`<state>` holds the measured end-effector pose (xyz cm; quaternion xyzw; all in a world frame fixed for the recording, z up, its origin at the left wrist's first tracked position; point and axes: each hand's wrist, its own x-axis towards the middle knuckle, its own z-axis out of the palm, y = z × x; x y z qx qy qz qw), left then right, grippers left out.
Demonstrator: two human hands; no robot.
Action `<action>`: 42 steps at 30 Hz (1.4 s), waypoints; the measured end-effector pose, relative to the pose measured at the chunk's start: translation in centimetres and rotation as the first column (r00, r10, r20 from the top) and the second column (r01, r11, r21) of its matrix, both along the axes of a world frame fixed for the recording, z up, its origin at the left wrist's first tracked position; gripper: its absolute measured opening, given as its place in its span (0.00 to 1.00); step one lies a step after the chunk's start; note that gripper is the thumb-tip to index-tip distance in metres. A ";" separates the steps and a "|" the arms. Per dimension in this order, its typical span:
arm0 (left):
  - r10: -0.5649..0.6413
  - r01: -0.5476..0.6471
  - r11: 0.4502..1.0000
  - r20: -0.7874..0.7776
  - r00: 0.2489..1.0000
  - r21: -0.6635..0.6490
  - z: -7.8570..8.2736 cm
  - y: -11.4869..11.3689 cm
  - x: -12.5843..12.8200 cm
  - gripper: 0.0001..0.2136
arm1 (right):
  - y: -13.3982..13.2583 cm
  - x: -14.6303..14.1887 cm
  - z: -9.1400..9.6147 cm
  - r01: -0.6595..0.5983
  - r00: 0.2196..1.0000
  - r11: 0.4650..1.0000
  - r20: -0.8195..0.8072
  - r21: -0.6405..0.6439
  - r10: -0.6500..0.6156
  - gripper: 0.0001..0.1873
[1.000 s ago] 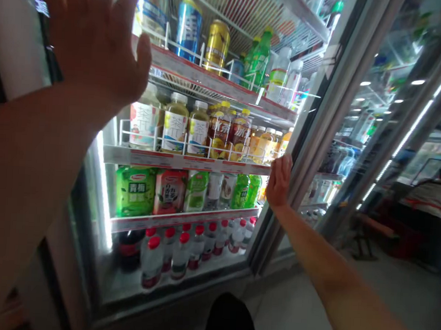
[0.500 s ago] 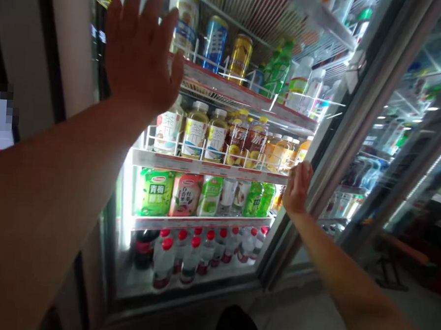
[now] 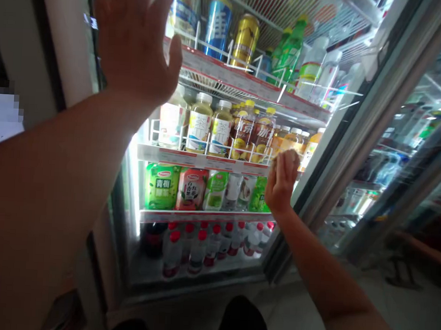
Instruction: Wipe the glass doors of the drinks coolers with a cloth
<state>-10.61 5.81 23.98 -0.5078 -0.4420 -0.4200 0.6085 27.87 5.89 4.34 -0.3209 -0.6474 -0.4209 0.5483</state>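
My left hand (image 3: pixel 136 45) is raised at the upper left with its fingers spread and nothing in it. It covers part of the fridge's left edge and the upper shelves; contact with the surface there cannot be told. My right hand (image 3: pixel 282 183) hangs in front of the middle shelf's right end, fingers loosely bent, with no object seen in it. Behind it are green bottles (image 3: pixel 258 194) and orange drink bottles (image 3: pixel 294 139). White-capped tea bottles (image 3: pixel 199 124) and yellow-capped iced tea bottles (image 3: pixel 243 131) stand between my hands on the lit middle shelf.
The drinks fridge (image 3: pixel 191 157) has a metal frame (image 3: pixel 390 90) on the right. Cans (image 3: pixel 245 40) stand on the upper shelf, a red drink pack (image 3: pixel 191 189) lower down, red-capped bottles (image 3: pixel 197 252) at the bottom. Another stocked fridge (image 3: pixel 386 169) is at the right. My dark-clad knee (image 3: pixel 242 323) shows below.
My right hand has moved left, away from the metal frame, to in front of the shelf. My left hand has shifted slightly up and left. The view has shifted a little.
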 end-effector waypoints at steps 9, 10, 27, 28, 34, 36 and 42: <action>-0.189 0.196 0.975 0.067 0.980 -0.108 -3.7 -0.4 0.3 0.30 | -4.1 2.3 -18.1 0.044 0.920 0.976 0.390 -0.214 0.044 0.31; -0.236 0.247 0.960 0.088 0.968 -0.133 -4.4 -0.5 0.3 0.31 | -4.0 2.5 -17.3 0.051 0.907 0.977 0.419 -0.209 0.043 0.29; -0.410 0.427 0.892 0.129 0.903 -0.151 -14.9 -3.2 1.5 0.27 | 1.8 -6.0 12.9 -0.141 0.987 0.990 -0.081 -0.022 0.139 0.28; -0.414 0.430 0.890 0.126 0.901 -0.149 -15.2 -3.4 1.6 0.27 | 1.4 -6.6 11.1 -0.138 0.989 0.990 -0.062 -0.013 0.137 0.28; -0.475 0.510 0.840 0.206 0.856 -0.184 -16.9 -4.4 1.8 0.26 | -3.2 -7.3 -8.7 -0.041 0.973 0.994 0.221 -0.099 0.062 0.40; -0.478 0.517 0.834 0.216 0.851 -0.193 -17.2 -4.7 1.9 0.26 | -4.3 -6.1 -14.1 -0.029 0.920 0.984 0.379 -0.178 0.096 0.38; -0.482 0.525 0.831 0.234 0.844 -0.183 -17.4 -5.0 2.1 0.27 | -4.2 -5.0 -14.1 0.000 0.774 0.976 0.618 -0.218 0.138 0.27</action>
